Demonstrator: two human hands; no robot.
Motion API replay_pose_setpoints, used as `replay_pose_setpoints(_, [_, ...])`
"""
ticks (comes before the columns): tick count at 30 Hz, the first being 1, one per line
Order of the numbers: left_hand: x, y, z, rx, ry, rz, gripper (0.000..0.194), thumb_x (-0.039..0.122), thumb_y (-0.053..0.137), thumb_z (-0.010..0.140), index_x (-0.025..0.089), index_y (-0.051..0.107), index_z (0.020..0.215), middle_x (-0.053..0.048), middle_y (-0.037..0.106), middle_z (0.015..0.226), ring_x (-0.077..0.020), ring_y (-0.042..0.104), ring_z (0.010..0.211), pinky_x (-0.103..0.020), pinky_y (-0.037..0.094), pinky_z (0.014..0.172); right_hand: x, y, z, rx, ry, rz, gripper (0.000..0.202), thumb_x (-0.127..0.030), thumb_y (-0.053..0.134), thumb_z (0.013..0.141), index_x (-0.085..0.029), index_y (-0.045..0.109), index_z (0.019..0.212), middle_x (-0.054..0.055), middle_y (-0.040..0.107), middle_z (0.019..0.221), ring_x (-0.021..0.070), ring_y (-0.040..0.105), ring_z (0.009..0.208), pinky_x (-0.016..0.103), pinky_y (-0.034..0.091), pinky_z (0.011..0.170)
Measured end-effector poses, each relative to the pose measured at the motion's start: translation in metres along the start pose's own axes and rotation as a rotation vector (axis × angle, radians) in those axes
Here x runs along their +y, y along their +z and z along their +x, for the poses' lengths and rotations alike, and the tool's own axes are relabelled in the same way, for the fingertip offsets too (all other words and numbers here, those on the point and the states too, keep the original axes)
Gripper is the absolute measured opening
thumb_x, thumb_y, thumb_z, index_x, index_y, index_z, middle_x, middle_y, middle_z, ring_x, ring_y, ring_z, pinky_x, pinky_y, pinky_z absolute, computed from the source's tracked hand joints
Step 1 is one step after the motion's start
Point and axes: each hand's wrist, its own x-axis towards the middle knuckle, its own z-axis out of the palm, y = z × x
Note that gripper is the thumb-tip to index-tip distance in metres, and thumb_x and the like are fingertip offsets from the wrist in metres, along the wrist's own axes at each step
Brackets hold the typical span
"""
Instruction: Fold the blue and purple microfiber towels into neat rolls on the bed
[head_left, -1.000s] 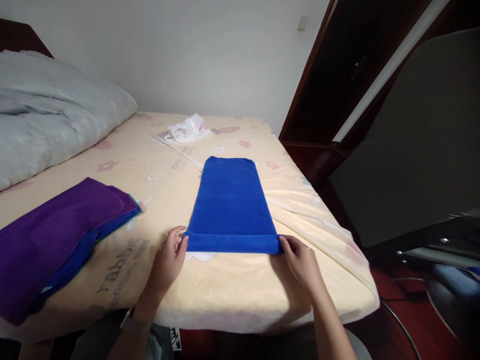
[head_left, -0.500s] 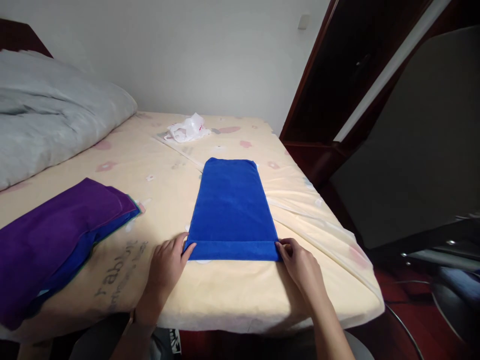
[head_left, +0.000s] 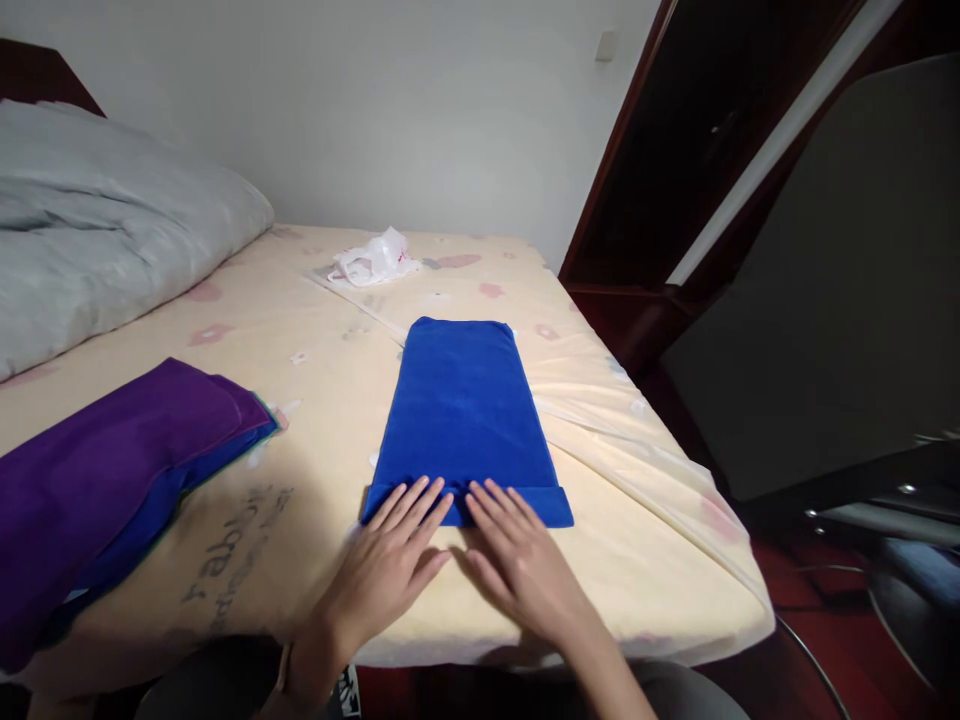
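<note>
Moved inward from corners: my left hand [head_left: 386, 572], right hand [head_left: 529, 570] | both flat, fingers outstretched | blue cloth [head_left: 466, 400]: oblong, near end folded

The person's left hand [head_left: 391, 562] and right hand [head_left: 523, 562] hide part of the folded near end of a rectangular blue cloth [head_left: 465, 400]. The picture's left edge cuts off a folded purple cloth [head_left: 112, 460] and a puffy grey quilt [head_left: 112, 230]. Toward the far edge of the cream, flower-patterned bed [head_left: 645, 570], a crumpled white plastic bag [head_left: 381, 257] bears red marks too small to read.
</note>
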Motion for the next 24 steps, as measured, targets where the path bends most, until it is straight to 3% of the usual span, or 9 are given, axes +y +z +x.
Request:
replay_pose_setpoints(3, [0.005, 0.012, 0.000, -0.027, -0.023, -0.009, 0.067, 0.043, 0.045, 0.100, 0.018, 0.020, 0.158, -0.008, 0.029, 0.162, -0.0251, 0.028, 0.149, -0.045, 0.031, 0.120, -0.015, 0.019, 0.006, -0.053, -0.011, 0.015, 0.071, -0.039, 0.047, 0.100, -0.016, 0.016, 0.159, 0.009, 0.025, 0.161, 0.0270, 0.025, 0.149, 0.050, 0.029, 0.121])
replay_pose_setpoints(6, [-0.001, 0.020, -0.005, -0.053, -0.047, -0.010, 0.071, 0.049, 0.045, 0.099, 0.019, 0.019, 0.158, -0.009, 0.029, 0.161, -0.0256, 0.030, 0.148, -0.046, 0.032, 0.120, -0.009, 0.025, 0.005, -0.077, 0.051, -0.007, 0.070, -0.046, 0.043, 0.101, -0.014, 0.018, 0.158, 0.012, 0.025, 0.161, 0.0277, 0.025, 0.149, 0.052, 0.030, 0.121])
replay_pose_setpoints(12, [-0.027, 0.024, -0.021, -0.030, -0.104, 0.006, 0.074, 0.052, 0.047, 0.098, 0.022, 0.017, 0.158, -0.010, 0.033, 0.159, -0.0279, 0.037, 0.144, -0.049, 0.035, 0.117, 0.031, 0.007, -0.011, -0.108, 0.239, -0.063, 0.069, -0.048, 0.043, 0.100, -0.012, 0.027, 0.156, 0.012, 0.028, 0.160, 0.0279, 0.026, 0.148, 0.051, 0.028, 0.121])
replay_pose_setpoints(15, [-0.041, 0.024, -0.026, -0.021, -0.109, -0.006, 0.072, 0.048, 0.047, 0.099, 0.022, 0.017, 0.158, -0.010, 0.035, 0.158, -0.0273, 0.038, 0.144, -0.048, 0.035, 0.117, 0.047, -0.002, -0.020, -0.146, 0.309, -0.057, 0.067, -0.038, 0.045, 0.097, -0.011, 0.028, 0.156, 0.010, 0.027, 0.160, 0.0261, 0.026, 0.149, 0.048, 0.028, 0.122])
replay_pose_setpoints(20, [-0.063, 0.018, -0.030, -0.015, -0.118, -0.080, 0.058, 0.037, 0.048, 0.099, 0.022, 0.035, 0.153, -0.007, 0.044, 0.154, -0.0243, 0.044, 0.140, -0.041, 0.039, 0.116, 0.067, -0.012, -0.030, -0.161, 0.389, -0.012, 0.065, -0.019, 0.042, 0.090, -0.009, 0.033, 0.153, 0.010, 0.032, 0.159, 0.0247, 0.030, 0.147, 0.045, 0.031, 0.122])
replay_pose_setpoints(24, [-0.072, 0.010, -0.032, 0.037, -0.186, -0.138, 0.049, 0.018, 0.044, 0.093, 0.024, 0.053, 0.140, -0.003, 0.047, 0.152, -0.0218, 0.050, 0.135, -0.036, 0.042, 0.114, 0.077, -0.017, -0.033, -0.051, 0.401, -0.016, 0.058, -0.014, 0.040, 0.088, -0.011, 0.049, 0.146, 0.011, 0.044, 0.153, 0.0269, 0.042, 0.141, 0.045, 0.037, 0.119])
